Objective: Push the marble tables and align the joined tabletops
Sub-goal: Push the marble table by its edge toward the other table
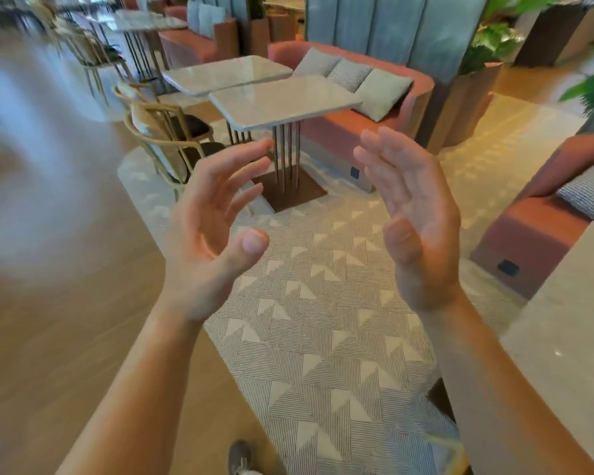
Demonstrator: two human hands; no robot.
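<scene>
Two pale marble tables stand side by side ahead of me, the nearer marble table (282,101) on thin metal legs and the farther marble table (225,73) touching its back-left edge, slightly offset. Both hands are raised in the air well short of the tables, palms facing each other. My left hand (213,231) has its fingers curled apart and holds nothing. My right hand (415,221) is flat with fingers extended and holds nothing. Neither hand touches a table.
A pink sofa (350,132) with grey cushions runs behind the tables. Wooden chairs (165,138) sit at their left. Another pale tabletop (563,303) is close at my right, beside a second sofa (542,228). A patterned rug (323,320) covers the floor; my shoe (240,457) shows below.
</scene>
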